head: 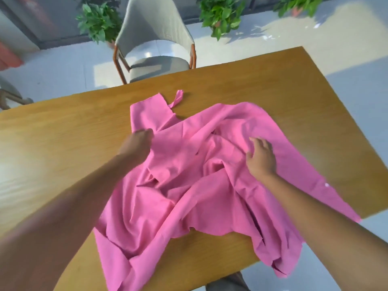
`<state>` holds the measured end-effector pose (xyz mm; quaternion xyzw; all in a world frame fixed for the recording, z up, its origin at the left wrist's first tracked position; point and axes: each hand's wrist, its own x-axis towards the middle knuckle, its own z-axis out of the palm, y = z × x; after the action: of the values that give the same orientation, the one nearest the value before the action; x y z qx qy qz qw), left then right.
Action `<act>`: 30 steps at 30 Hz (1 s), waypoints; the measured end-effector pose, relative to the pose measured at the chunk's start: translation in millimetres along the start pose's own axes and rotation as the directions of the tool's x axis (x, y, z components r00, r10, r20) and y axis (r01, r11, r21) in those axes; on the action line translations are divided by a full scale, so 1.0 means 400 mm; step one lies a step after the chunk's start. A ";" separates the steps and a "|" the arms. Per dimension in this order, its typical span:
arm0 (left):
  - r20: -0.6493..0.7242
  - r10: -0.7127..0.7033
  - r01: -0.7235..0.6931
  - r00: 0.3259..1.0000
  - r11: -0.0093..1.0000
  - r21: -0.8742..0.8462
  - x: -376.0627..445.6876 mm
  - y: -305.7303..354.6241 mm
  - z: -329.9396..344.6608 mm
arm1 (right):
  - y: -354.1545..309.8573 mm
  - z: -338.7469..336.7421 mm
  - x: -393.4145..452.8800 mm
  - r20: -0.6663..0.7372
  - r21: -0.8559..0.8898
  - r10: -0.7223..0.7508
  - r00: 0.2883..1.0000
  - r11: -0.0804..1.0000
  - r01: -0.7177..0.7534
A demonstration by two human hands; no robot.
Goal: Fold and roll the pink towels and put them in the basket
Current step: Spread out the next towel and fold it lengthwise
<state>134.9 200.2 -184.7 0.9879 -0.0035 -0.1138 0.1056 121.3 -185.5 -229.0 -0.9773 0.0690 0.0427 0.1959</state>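
A heap of crumpled pink towels (189,185) lies spread over the middle and near edge of the wooden table (63,143), with part hanging over the front edge. A small loop of pink cloth sticks out at the far side. My left hand (137,145) is at the left edge of the cloth with its fingers curled; it is blurred, and whether it pinches the fabric I cannot tell. My right hand (261,157) rests on the towels at the right with fingers spread and relaxed. No basket is in view.
A grey chair (155,40) with orange legs stands beyond the far table edge. Potted green plants (222,15) line the wall behind it. Another chair's edge (10,93) shows at the far left. The floor is pale tile.
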 end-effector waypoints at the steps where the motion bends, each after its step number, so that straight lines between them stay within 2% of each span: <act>1: -0.019 0.038 -0.039 0.999 0.998 -0.042 0.050 0.009 -0.002 | 0.038 -0.015 -0.023 -0.017 -0.029 0.065 0.998 0.997 -0.065; 5: -0.044 0.201 -0.204 0.979 0.976 -0.074 0.218 0.048 0.016 | 0.170 -0.067 -0.045 0.031 -0.083 0.252 0.967 0.965 -0.249; 9: 0.058 0.351 -0.352 0.934 0.936 0.009 0.299 0.063 0.075 | 0.206 -0.063 0.014 0.103 -0.092 0.305 0.947 0.951 -0.296; 13: 0.068 0.422 -0.424 0.904 0.906 0.019 0.335 0.059 0.102 | 0.185 -0.033 0.104 0.037 -0.026 0.294 0.955 0.956 -0.293; 15: 0.133 0.431 -0.438 0.893 0.898 0.035 0.339 0.042 0.106 | 0.161 -0.016 0.131 0.007 -0.011 0.344 0.939 0.939 -0.344; 17: 0.194 0.319 -0.345 0.928 0.931 0.121 0.329 0.033 0.104 | 0.138 -0.002 0.138 -0.035 -0.029 0.422 0.906 0.906 -0.423; 18: 0.176 0.238 -0.267 0.955 0.949 0.168 0.318 0.030 0.097 | 0.123 0.000 0.135 -0.034 -0.045 0.458 0.888 0.887 -0.460; 20: 0.087 0.103 -0.118 0.991 0.976 0.185 0.302 0.027 0.067 | 0.095 -0.002 0.129 -0.024 -0.094 0.476 0.879 0.874 -0.476; 22: -0.028 0.011 -0.007 1.000 0.990 0.139 0.300 0.016 0.019 | 0.070 -0.035 0.131 -0.065 -0.107 0.435 0.898 0.892 -0.439; 27: -0.281 -0.151 0.168 0.948 0.985 0.036 0.327 -0.072 -0.196 | 0.020 -0.213 0.207 -0.240 0.014 0.318 0.917 0.946 -0.325; 30: -0.376 -0.215 0.241 0.902 0.970 0.023 0.328 -0.126 -0.328 | -0.048 -0.324 0.272 -0.319 0.025 0.219 0.922 0.974 -0.223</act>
<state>291.4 272.9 -99.8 0.9882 0.1279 0.0631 0.0563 238.8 -231.2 -114.7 -0.9583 0.2094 -0.0939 0.1704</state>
